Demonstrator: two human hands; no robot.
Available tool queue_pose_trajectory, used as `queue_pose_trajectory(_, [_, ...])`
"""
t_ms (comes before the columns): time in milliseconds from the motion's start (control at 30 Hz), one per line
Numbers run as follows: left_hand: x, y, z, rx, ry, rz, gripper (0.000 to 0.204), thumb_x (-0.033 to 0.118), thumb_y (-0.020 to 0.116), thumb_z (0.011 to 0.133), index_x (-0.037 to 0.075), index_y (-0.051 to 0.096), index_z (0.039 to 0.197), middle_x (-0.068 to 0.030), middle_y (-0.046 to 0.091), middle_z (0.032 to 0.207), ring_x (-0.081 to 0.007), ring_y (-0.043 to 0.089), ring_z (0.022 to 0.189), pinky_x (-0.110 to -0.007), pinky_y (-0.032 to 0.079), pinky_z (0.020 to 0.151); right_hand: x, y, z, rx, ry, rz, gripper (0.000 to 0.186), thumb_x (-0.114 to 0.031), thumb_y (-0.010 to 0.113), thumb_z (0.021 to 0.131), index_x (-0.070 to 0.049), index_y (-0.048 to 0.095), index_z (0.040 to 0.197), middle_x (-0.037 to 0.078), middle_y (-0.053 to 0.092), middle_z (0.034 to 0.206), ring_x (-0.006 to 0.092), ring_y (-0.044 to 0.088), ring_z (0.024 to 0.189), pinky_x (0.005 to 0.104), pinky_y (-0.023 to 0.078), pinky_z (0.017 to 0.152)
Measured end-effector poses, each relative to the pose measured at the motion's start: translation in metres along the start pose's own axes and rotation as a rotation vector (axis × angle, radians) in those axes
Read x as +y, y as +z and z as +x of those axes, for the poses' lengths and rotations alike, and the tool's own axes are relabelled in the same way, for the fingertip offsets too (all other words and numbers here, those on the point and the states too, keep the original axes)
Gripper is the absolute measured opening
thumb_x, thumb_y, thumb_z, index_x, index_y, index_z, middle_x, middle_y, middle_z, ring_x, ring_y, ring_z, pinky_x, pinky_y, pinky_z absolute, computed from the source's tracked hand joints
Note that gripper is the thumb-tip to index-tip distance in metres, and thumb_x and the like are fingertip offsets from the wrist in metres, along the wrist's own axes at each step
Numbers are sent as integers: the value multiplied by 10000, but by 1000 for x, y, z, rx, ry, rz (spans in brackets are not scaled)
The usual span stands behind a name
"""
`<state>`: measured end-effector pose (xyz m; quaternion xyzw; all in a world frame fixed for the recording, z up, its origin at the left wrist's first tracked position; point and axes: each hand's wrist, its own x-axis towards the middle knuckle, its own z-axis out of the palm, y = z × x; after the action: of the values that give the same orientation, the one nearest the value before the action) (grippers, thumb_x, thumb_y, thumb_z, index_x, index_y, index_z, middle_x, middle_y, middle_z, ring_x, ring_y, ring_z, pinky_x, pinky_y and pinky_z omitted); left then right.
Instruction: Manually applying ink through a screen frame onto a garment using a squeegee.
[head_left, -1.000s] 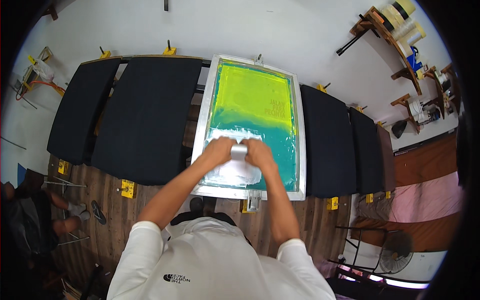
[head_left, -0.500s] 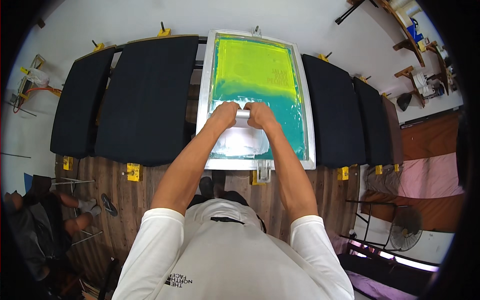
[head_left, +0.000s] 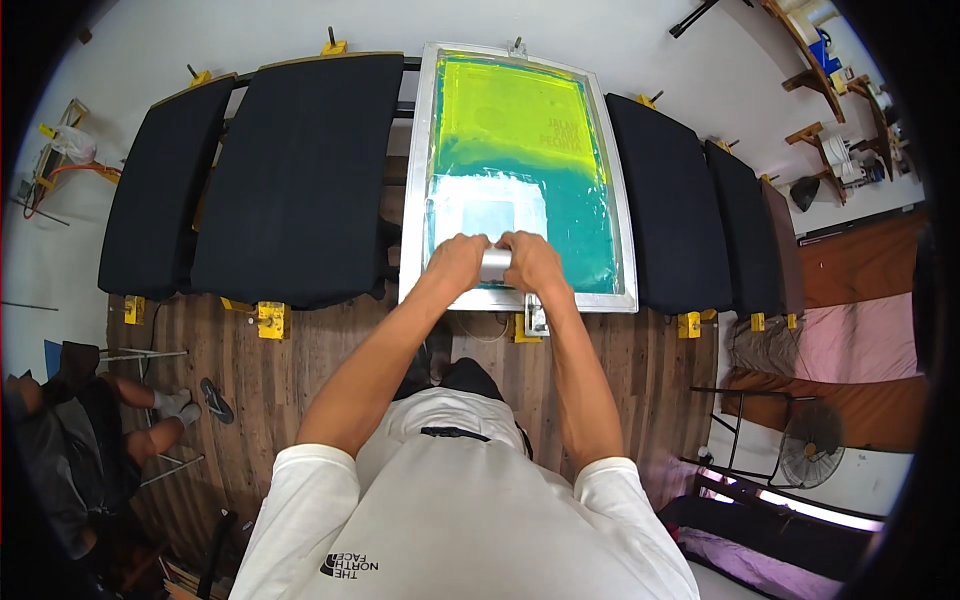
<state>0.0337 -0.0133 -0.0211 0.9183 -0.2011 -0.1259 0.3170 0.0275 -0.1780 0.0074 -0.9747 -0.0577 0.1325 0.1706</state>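
Both hands are closed around the silver bar of a squeegee (head_left: pixel 496 264), my left hand (head_left: pixel 458 264) at its left part and my right hand (head_left: pixel 535 264) at its right. They are near the front edge of a silver-framed printing screen (head_left: pixel 414 170). Yellow-green covers the far part of its mesh, with faint lettering at the right; teal covers the near part. Just beyond the squeegee lies a white patch of ink (head_left: pixel 530 200) with a paler rectangle in its middle. My hands hide the squeegee's lower edge.
Black-covered boards (head_left: pixel 300 180) stand left of the screen, and more black boards (head_left: pixel 660 200) to its right. Yellow clamps (head_left: pixel 272 320) sit along their near ends. At the lower left a person (head_left: pixel 85 440) sits near a sandal (head_left: pixel 216 400). A fan (head_left: pixel 812 445) stands at the right.
My two hands have drawn the squeegee toward me, from the mesh's near half to its front edge. More of the white patch shows beyond them. The view has shifted slightly.
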Motion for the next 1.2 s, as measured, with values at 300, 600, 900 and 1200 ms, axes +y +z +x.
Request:
queue_pose_trajectory(300, [-8, 1, -7, -203, -17, 22, 345, 22, 679, 690, 52, 723, 1032, -230, 711, 923, -379, 694, 881, -426, 553, 835, -8, -4, -17, -127, 7, -20, 364, -38, 650, 660, -98, 745, 1006, 210, 716, 923, 379, 687, 909, 429, 553, 838])
queue_pose_trajectory(600, [-29, -34, 79, -150, -23, -10, 289, 70, 692, 679, 45, 727, 965, -214, 713, 904, -363, 693, 872, -413, 551, 792, 2, -46, 79, -247, -18, -138, 400, -84, 643, 689, -110, 717, 1082, 172, 717, 1008, 356, 688, 943, 433, 562, 818])
queue_pose_trajectory(900, [-1, 24, -33, 357, 291, 59, 402, -92, 575, 732, -8, 613, 1124, -217, 611, 1164, -382, 646, 945, -463, 517, 807, 9, 28, -33, 174, -151, 51, 571, 45, 737, 564, -72, 597, 1105, 122, 574, 1122, 365, 547, 1030, 447, 520, 833])
queue_pose_trajectory(1200, [3, -36, 34, -129, -28, -10, 321, 22, 646, 745, 74, 698, 1058, -199, 709, 917, -374, 684, 890, -453, 547, 800, 15, -26, 33, -37, -187, -18, 242, -80, 694, 721, -99, 716, 961, 151, 708, 917, 345, 686, 885, 461, 558, 764])
